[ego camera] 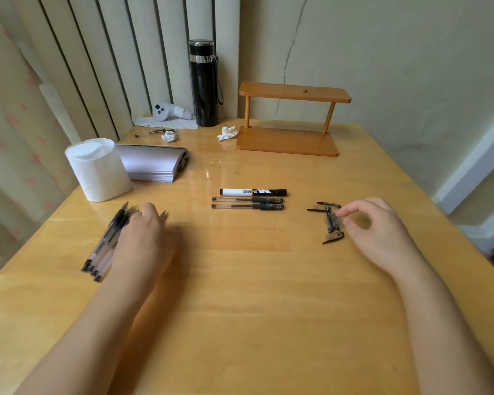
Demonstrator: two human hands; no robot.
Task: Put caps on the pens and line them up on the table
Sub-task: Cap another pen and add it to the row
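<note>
Three capped pens lie in a row at the table's middle: a white and black marker (pixel 253 192) and two clear gel pens (pixel 247 199) (pixel 247 206) below it. At the left lies a bunch of uncapped clear pens (pixel 106 243), tips pointing away from me. My left hand (pixel 143 240) rests on that bunch, fingers curled over the pens. Several loose black caps (pixel 330 220) are scattered at the right. My right hand (pixel 377 226) hovers beside them, thumb and forefinger pinched near one cap (pixel 334 222); whether it grips the cap is unclear.
A toilet paper roll (pixel 97 169) and a stack of grey paper (pixel 154 163) sit at the back left. A black flask (pixel 203 84), crumpled tissues (pixel 227 134) and a small wooden shelf (pixel 288 121) stand at the back. The table edge (pixel 451 223) runs along the right.
</note>
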